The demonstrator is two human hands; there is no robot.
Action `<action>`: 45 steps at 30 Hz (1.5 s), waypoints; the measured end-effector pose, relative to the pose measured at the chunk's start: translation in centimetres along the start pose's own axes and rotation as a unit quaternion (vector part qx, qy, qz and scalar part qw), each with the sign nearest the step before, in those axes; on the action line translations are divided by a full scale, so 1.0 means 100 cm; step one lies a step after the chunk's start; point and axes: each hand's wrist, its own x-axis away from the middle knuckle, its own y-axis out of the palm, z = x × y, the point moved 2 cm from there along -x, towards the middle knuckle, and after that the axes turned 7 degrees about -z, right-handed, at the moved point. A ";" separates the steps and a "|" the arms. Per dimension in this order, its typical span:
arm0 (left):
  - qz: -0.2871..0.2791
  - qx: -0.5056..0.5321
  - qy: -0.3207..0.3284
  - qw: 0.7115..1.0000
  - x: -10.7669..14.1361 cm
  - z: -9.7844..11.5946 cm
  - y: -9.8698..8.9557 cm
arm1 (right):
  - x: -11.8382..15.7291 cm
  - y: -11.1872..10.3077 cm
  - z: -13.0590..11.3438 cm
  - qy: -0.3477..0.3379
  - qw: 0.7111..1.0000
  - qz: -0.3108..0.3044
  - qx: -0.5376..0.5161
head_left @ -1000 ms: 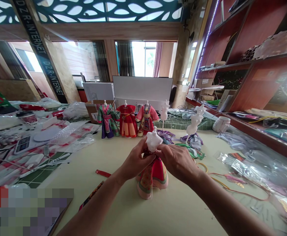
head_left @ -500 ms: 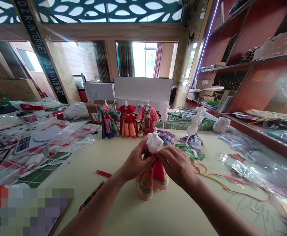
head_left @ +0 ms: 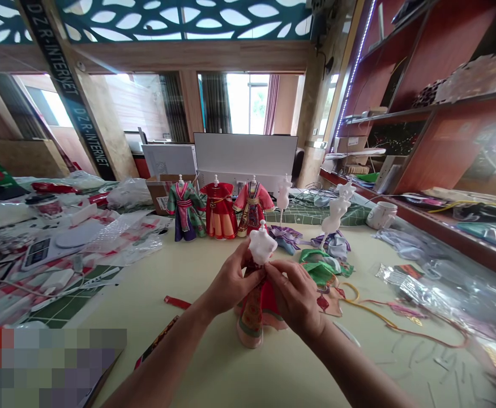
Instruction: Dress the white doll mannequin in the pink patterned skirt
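A small white doll mannequin [head_left: 262, 245] stands upright before me, its chest and shoulders bare. Around its waist hangs a red doll skirt [head_left: 251, 317] with a patterned front panel and a pale pink hem. My left hand [head_left: 235, 280] is closed at the waist from the left, thumb pressed on the skirt's top edge. From the right, my right hand [head_left: 294, 289] pinches the same waistband at the front, fingertips close to the left thumb. The fingers cover most of the waistband.
Three dressed mannequins, the middle one in a red dress [head_left: 217, 209], stand behind. A bare mannequin [head_left: 337, 215], green cloth [head_left: 320, 266] and yellow cord [head_left: 358, 303] lie right. A red strip [head_left: 177, 302] lies left, beyond it a digital scale [head_left: 46, 249].
My right hand has shifted slightly left and down, its wrist lower, uncovering a patterned cloth piece to its right. The mannequin has moved a little left. Both hands stay at the waist.
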 end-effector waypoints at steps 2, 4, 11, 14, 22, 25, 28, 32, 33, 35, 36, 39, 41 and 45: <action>0.000 -0.002 0.004 1.000 -0.001 0.000 0.000 | 0.001 0.000 -0.002 -0.010 1.000 0.000 0.006; -0.003 -0.003 0.010 1.000 -0.002 0.001 0.000 | 0.003 0.001 -0.003 -0.013 1.000 -0.005 0.008; -0.007 -0.021 0.004 1.000 -0.002 0.003 0.001 | 0.006 0.002 -0.003 -0.014 1.000 -0.022 -0.014; -0.009 -0.020 -0.007 1.000 -0.002 0.002 0.001 | 0.006 0.003 -0.002 -0.012 0.998 -0.024 -0.048; -0.022 0.033 0.002 0.999 -0.003 0.001 0.001 | -0.004 0.002 0.003 0.169 0.962 0.029 -0.212; -0.025 0.061 -0.004 0.998 -0.003 -0.002 -0.001 | -0.016 -0.001 0.011 0.191 0.931 -0.039 -0.310; -0.033 0.089 -0.028 0.995 -0.003 -0.006 -0.004 | -0.026 -0.005 0.019 0.192 0.906 -0.102 -0.362; -0.033 0.100 -0.050 0.993 -0.004 -0.010 -0.008 | -0.031 -0.003 0.025 0.194 0.895 -0.129 -0.379; -0.033 0.100 -0.052 0.993 -0.005 -0.010 -0.009 | -0.031 -0.002 0.025 0.201 0.889 -0.130 -0.390; -0.035 0.096 -0.053 0.993 -0.005 -0.010 -0.009 | -0.029 0.000 0.025 0.218 0.871 -0.132 -0.420; -0.036 0.094 -0.053 0.994 -0.005 -0.009 -0.008 | -0.028 0.001 0.024 0.227 0.862 -0.133 -0.434; -0.040 0.091 -0.053 0.994 -0.005 -0.007 -0.007 | -0.027 0.000 0.023 0.238 0.854 -0.133 -0.443; -0.045 0.100 -0.050 0.993 -0.006 -0.006 -0.006 | -0.027 -0.003 0.021 0.234 0.863 -0.133 -0.428; -0.046 0.112 -0.042 0.992 -0.008 -0.005 -0.005 | -0.029 -0.008 0.021 0.217 0.885 -0.141 -0.386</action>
